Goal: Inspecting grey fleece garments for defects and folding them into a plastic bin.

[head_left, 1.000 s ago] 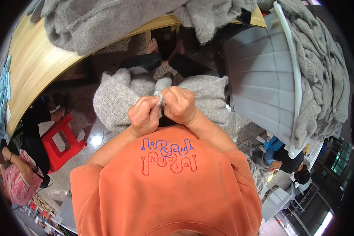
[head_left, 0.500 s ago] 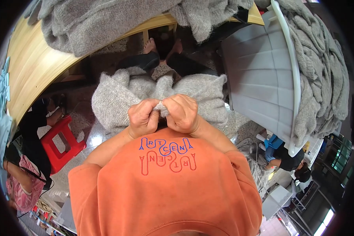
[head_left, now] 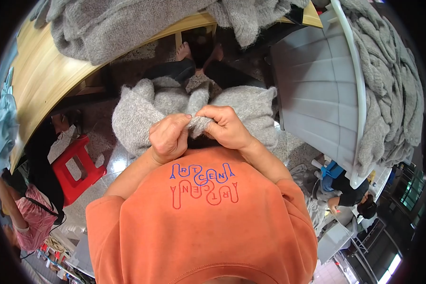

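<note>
A fuzzy grey knitted garment, probably a sweater [head_left: 248, 110], lies bunched across my lap. My left hand [head_left: 169, 138] is closed, pinching one edge of it close to my chest. Beside it my right hand [head_left: 226, 127] grips the same rolled edge between thumb and bent fingers. A short twist of knit shows between the two hands. The garment's left part bulges over my left thigh, and its right part spreads over my right one. What the fingertips do under the fold is hidden.
A wooden table [head_left: 49, 78] curves ahead, with grey knitwear [head_left: 113, 28] piled on it. At the right stands a large grey plastic bin [head_left: 317, 80], heaped with more knits [head_left: 388, 80]. A red stool [head_left: 75, 170] is at the left. Other people sit at both sides.
My hands have drawn slightly apart, and the right one has turned so its thumb side shows. More of the gripped edge is visible. The view has shifted a little.
</note>
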Action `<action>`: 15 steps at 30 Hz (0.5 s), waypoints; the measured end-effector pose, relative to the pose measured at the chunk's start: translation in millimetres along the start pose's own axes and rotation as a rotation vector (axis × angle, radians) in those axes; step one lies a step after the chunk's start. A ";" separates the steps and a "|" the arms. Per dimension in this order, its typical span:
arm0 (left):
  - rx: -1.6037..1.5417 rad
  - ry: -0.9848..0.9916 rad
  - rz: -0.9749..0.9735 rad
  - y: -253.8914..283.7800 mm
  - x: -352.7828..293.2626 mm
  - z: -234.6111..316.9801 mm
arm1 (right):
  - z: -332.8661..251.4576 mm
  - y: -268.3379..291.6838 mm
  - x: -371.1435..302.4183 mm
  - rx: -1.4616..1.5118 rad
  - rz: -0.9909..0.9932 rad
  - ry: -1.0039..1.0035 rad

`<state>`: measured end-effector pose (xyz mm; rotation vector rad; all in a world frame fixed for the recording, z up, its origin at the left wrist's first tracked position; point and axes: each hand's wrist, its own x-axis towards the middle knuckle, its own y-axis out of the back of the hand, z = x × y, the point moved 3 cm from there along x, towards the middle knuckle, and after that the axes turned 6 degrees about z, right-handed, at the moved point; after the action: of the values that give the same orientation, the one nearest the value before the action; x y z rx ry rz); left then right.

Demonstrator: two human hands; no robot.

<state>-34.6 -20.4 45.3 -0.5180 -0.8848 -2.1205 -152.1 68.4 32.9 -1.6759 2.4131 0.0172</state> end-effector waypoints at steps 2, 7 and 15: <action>0.012 -0.002 -0.013 -0.2 -0.7 -0.2 | 7.1 0.6 -2.7 0.112 0.010 -0.098; 0.050 -0.138 0.024 -1.6 -2.1 1.0 | 3.3 -0.2 -2.2 0.270 0.038 -0.206; 0.166 -0.092 -0.009 -8.1 2.8 -4.9 | 4.8 -7.3 8.1 -0.441 0.470 0.403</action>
<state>-43.0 -21.6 40.3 -0.5290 -1.1062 -2.0223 -147.2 58.9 27.6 -1.3004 3.2574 0.3333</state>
